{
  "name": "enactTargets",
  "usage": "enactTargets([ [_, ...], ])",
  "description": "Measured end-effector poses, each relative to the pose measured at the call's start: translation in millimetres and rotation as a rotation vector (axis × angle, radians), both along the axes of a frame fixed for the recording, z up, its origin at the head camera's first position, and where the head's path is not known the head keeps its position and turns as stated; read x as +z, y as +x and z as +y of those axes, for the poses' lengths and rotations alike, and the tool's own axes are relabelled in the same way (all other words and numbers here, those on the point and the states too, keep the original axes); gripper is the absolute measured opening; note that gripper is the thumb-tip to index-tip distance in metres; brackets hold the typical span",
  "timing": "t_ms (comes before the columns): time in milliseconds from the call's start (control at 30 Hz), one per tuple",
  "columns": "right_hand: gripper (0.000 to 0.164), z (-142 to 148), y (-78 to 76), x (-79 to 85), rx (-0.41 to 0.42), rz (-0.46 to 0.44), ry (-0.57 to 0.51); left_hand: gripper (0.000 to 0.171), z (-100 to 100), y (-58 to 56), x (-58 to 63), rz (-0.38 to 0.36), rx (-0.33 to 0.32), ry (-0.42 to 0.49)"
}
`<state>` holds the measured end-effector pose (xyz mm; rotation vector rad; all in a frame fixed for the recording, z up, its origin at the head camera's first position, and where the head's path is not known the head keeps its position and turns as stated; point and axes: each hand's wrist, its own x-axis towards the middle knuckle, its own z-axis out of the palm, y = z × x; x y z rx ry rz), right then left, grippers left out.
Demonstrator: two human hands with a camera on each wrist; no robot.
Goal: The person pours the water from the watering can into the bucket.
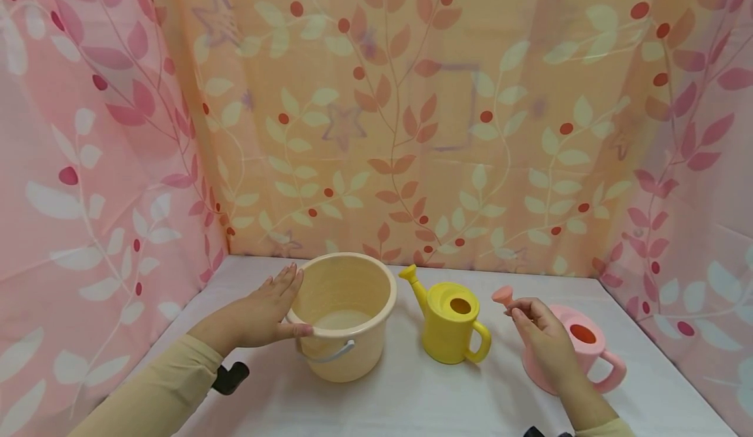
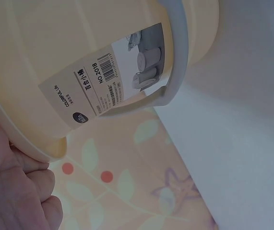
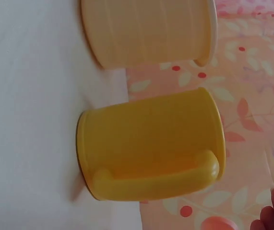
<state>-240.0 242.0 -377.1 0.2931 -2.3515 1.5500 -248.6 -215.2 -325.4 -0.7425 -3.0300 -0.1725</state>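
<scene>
A cream bucket (image 1: 347,352) with a pale grey handle (image 1: 332,353) stands upright at centre left. My left hand (image 1: 265,313) rests against its left rim, fingers stretched out and thumb along the front rim; the left wrist view shows this hand (image 2: 19,191) beside the rim and a printed label (image 2: 103,74) on the bucket's side. A pink watering can (image 1: 573,352) stands at the right. My right hand (image 1: 544,336) pinches its spout just below the flared rose (image 1: 502,294). In the right wrist view, only fingertips of this hand (image 3: 273,213) show.
Between the bucket and the pink can stands a yellow watering can (image 1: 450,332), its spout pointing left and its handle right. White cloth (image 1: 412,404) covers the table. Leaf-patterned curtains (image 1: 376,97) enclose the back and both sides.
</scene>
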Motion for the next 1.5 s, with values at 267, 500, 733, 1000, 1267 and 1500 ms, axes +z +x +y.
enactTargets([
  [267, 0.025, 24.1, 10.5, 9.0, -0.049, 0.091, 0.114, 0.113, 0.2, 1.1, 0.5, -0.009, 0.004, -0.001],
  [500, 0.027, 46.0, 16.3, 9.3, -0.116, 0.089, 0.122, 0.114, -0.3, 2.0, 1.6, -0.006, -0.002, 0.008],
  [733, 0.035, 70.9, 17.2, 2.3, -0.188, 0.001, 0.155, 0.113, -0.2, 1.9, 0.2, 0.002, -0.017, 0.014],
  [1000, 0.041, 92.9, 19.1, -4.2, -0.305, -0.095, 0.140, 0.114, -0.9, 1.3, -0.8, 0.003, -0.009, 0.018],
  [1267, 0.046, 113.7, 21.2, -14.8, -0.401, -0.144, 0.149, 0.114, -1.0, 0.9, -1.2, 0.004, -0.012, 0.023],
  [1500, 0.053, 126.3, 22.6, -21.0, -0.456, -0.237, 0.166, 0.114, -0.7, 0.1, -0.9, 0.004, -0.012, 0.022],
])
